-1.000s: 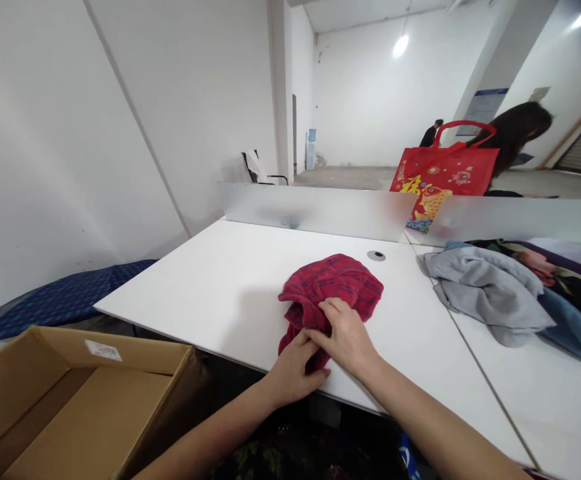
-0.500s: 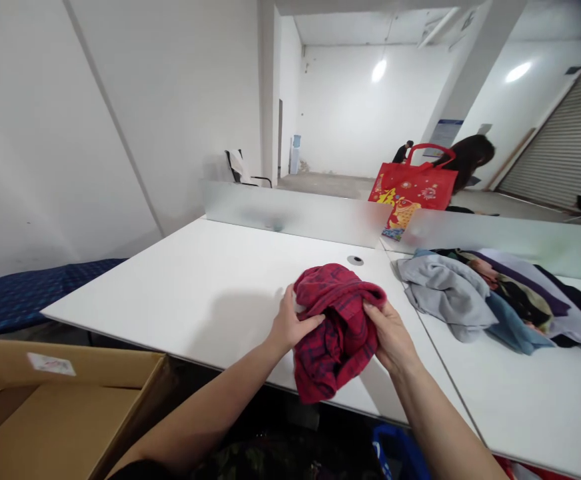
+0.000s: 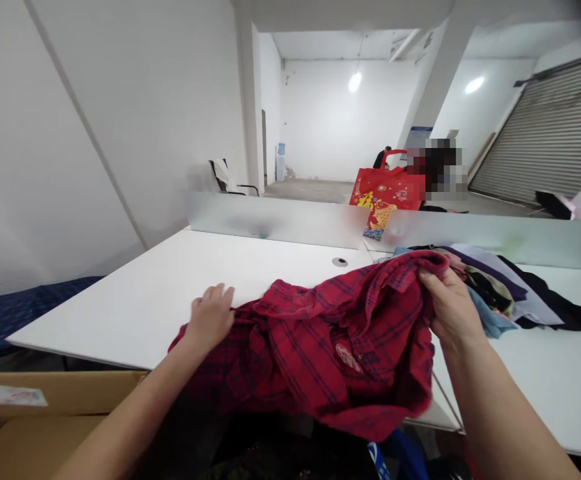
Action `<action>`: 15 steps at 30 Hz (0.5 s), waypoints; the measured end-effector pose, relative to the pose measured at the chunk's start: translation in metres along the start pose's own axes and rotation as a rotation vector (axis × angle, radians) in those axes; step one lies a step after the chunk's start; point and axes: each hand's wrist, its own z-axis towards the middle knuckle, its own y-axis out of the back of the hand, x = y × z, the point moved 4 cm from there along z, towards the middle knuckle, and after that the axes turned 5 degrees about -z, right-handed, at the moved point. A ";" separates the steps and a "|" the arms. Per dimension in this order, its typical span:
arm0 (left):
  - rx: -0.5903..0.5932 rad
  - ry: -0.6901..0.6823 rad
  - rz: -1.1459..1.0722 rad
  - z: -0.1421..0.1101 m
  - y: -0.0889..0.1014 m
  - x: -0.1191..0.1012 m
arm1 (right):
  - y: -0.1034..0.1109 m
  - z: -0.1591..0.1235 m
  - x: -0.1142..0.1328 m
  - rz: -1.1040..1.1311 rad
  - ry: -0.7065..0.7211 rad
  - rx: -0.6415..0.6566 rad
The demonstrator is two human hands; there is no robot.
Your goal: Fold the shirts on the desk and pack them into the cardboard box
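A red plaid shirt (image 3: pixel 295 333) with dark blue lines stretches between my hands, over the front edge of the white table (image 3: pixel 120 300). My left hand (image 3: pixel 213 313) is closed on its left part, fingers curled at the cloth. On the other side my right hand (image 3: pixel 450 300) pinches the shirt near its upper right corner, thumb on top. A pale round print shows on the cloth inside the folds. Behind my right hand lies a pile of clothes (image 3: pixel 535 293) in purple, black, blue and light grey.
A frosted divider (image 3: pixel 290 220) runs along the table's back, with a red bag (image 3: pixel 390 190) at it. An open cardboard box (image 3: pixel 80 393) stands at the lower left. Dark blue patterned cloth (image 3: pixel 35 307) lies left of the table. People are farther back.
The bunched shirt has been spread wide. My left hand has moved left and my right hand right and slightly up, each keeping hold of the cloth. The view has shifted right.
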 end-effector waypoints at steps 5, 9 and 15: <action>0.140 -0.334 -0.258 0.011 -0.040 -0.090 | -0.041 -0.012 0.008 -0.088 -0.052 0.238; 0.175 -0.277 -0.520 0.032 -0.060 -0.149 | -0.054 -0.013 0.016 -0.387 0.043 0.392; 0.157 -0.237 -0.557 0.074 -0.048 -0.148 | -0.024 -0.008 0.001 -0.643 0.195 0.171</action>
